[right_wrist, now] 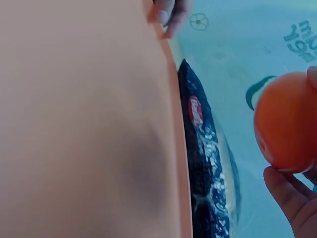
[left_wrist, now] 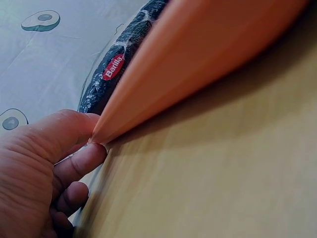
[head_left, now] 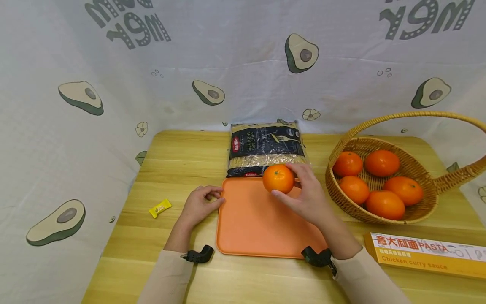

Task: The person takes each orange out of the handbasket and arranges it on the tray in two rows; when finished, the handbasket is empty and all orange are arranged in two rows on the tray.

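My right hand [head_left: 309,192] holds an orange [head_left: 278,179] between thumb and fingers, above the far part of the orange-coloured tray [head_left: 262,223]. In the right wrist view the fruit [right_wrist: 287,124] hangs apart from the tray surface [right_wrist: 89,119], which carries a dark shadow. At the tray's left edge is my left hand [head_left: 199,207]. Seen from the left wrist, its thumb and index finger [left_wrist: 81,161] pinch the tray's rim [left_wrist: 106,130], and the other fingers curl beneath.
Behind the tray lies a Barilla pasta bag [head_left: 265,145]. A wicker basket [head_left: 433,207] with several oranges stands at the right, its handle arching high. Nearer, a pasta box [head_left: 429,255] lies flat. A small yellow packet [head_left: 160,208] is left of the tray.
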Action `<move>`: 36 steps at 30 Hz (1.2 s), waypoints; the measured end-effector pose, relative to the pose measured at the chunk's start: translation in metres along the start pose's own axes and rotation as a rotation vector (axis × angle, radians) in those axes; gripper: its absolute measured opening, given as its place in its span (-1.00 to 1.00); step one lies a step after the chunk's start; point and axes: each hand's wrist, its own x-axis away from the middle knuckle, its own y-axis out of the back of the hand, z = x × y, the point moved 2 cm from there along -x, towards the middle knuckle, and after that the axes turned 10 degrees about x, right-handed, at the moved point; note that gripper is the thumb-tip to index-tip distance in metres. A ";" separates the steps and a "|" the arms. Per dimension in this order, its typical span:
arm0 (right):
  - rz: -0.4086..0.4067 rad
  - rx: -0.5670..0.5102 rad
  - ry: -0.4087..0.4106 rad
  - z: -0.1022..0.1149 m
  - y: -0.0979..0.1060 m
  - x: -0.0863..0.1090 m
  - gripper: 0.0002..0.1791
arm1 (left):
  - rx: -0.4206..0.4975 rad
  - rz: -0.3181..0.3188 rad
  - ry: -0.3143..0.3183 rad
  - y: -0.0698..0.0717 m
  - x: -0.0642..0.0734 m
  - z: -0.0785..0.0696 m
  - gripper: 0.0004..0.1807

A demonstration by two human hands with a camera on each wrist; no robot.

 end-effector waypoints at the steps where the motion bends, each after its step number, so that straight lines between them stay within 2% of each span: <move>1: 0.013 0.002 -0.001 0.002 -0.003 -0.002 -0.18 | -0.003 0.001 -0.002 0.000 0.000 0.000 -0.69; 9: 0.148 0.062 0.014 0.018 -0.031 -0.011 -0.15 | -0.020 -0.005 -0.007 0.000 0.000 -0.001 -0.68; 16: 0.234 0.097 -0.010 0.026 -0.053 -0.021 -0.17 | -0.011 -0.004 -0.001 0.001 0.000 -0.001 -0.69; 26: 0.289 0.098 -0.052 0.031 -0.077 -0.034 -0.18 | -0.021 0.003 0.003 0.002 0.000 -0.003 -0.72; 33: 0.330 0.089 -0.090 0.033 -0.090 -0.041 -0.16 | -0.021 -0.005 0.003 0.003 0.001 -0.003 -0.81; 36: 0.336 0.087 -0.095 0.034 -0.094 -0.041 -0.15 | -0.024 -0.001 -0.015 0.003 0.001 -0.003 -0.85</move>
